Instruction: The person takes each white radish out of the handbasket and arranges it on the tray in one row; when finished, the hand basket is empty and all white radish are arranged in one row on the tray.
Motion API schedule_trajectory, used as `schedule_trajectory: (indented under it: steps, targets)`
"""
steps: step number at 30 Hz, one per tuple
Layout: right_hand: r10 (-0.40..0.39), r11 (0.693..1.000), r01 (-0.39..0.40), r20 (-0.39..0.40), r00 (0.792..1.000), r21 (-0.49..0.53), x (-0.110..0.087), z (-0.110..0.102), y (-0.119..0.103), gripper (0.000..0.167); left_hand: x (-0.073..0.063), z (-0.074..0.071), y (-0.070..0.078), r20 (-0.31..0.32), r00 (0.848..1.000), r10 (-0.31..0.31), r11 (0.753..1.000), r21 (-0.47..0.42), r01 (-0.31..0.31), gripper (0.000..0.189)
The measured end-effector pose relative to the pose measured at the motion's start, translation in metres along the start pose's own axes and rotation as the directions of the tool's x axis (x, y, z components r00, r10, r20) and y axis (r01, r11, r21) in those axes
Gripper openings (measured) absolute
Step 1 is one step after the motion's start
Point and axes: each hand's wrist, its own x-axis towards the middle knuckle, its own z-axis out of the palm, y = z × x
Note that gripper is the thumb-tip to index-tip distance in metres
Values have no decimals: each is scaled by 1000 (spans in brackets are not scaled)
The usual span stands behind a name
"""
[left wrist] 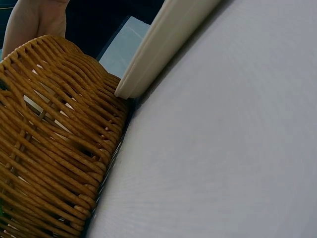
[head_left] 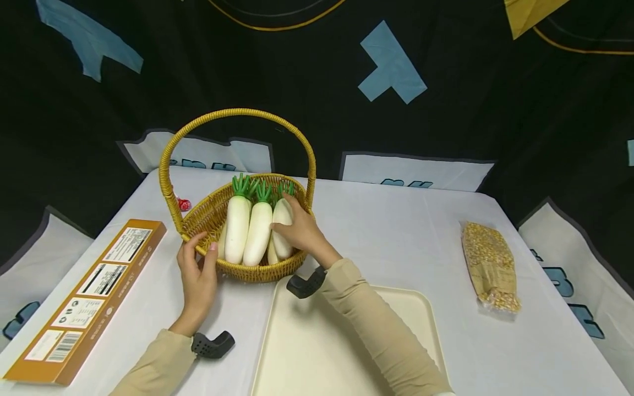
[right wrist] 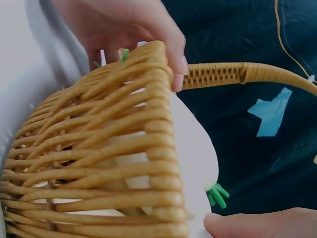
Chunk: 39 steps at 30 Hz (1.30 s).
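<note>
Inside the wicker basket (head_left: 258,273), I log the right hand (head_left: 303,228) with fingers curled round the rightmost white radish (head_left: 282,213), the left hand (head_left: 199,278) gripping the rim, a cream tray (head_left: 302,352) and orange carton (head_left: 88,303) nearby on the counter (head_left: 396,236).

Black cloth backdrop (head_left: 297,71); blue patches (head_left: 393,63); white-covered table (head_left: 386,236)

We wear long beige sleeves (head_left: 381,324) and two curved black wrist brackets (head_left: 215,346), the left dotted with small holes.
</note>
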Motion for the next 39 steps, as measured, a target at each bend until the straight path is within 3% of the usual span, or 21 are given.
schedule_trajectory:
  steps: [6,15,21,26,36,39]
  targets:
    - [-46,996,42,38,998,84,4,-3,4,59,0,1,1,-2,1000,5,1000,-8,-5,39]
    - [19,971,-44,108,994,234,5,-5,7,33,-1,0,1,-1,1000,6,1000,12,-6,39]
    - [-5,943,-39,132,991,331,4,-8,9,30,0,0,2,19,1000,-5,1000,13,4,40]
    - [-42,935,5,96,994,355,0,-10,10,30,0,1,1,18,1000,16,1000,22,-17,40]
    - [-16,919,17,-4,1000,393,-9,-16,6,30,1,1,0,24,999,33,998,57,-34,41]
    - [-67,925,80,-49,997,372,-15,-18,0,29,0,1,-1,18,999,34,998,58,-35,41]
